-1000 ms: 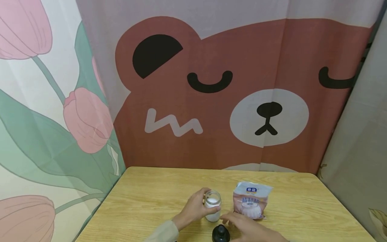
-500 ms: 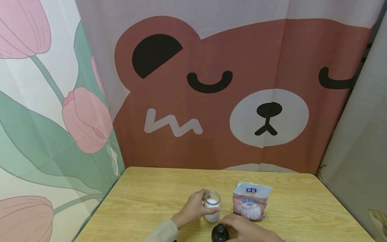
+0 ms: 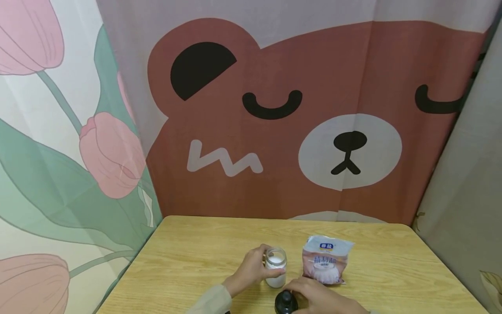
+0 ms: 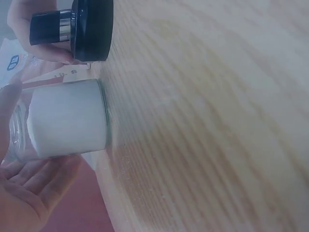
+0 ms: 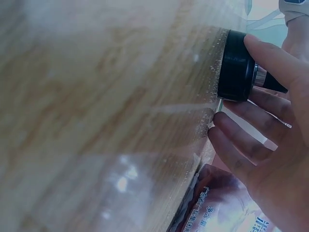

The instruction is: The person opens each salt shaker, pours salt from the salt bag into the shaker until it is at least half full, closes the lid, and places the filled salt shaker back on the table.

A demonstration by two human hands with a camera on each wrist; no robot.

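Note:
My left hand (image 3: 251, 269) grips an open glass jar (image 3: 276, 278), thumb in front and fingers behind. The jar stands upright on the wooden table, nearly full of white powder (image 4: 70, 118) as the left wrist view shows. Nearer to me sits a round black lid (image 3: 286, 303) with a knob and a silver band, its flat side down on the tabletop. My right hand (image 3: 319, 298) pinches this lid, the thumb (image 5: 270, 53) on its rim and the index finger on the opposite side. The other fingers spread loosely beside it in the right wrist view.
A pink and white salt bag (image 3: 324, 264) stands behind my right hand, right of the jar. White grains (image 5: 205, 92) lie scattered on the tabletop (image 3: 196, 261) by the lid. A bear-print curtain (image 3: 274, 152) hangs behind the table, with a tulip-print one on the left.
My right hand has moved a little left and down, and its fingers have come around the black lid. The left hand and jar have stayed in place.

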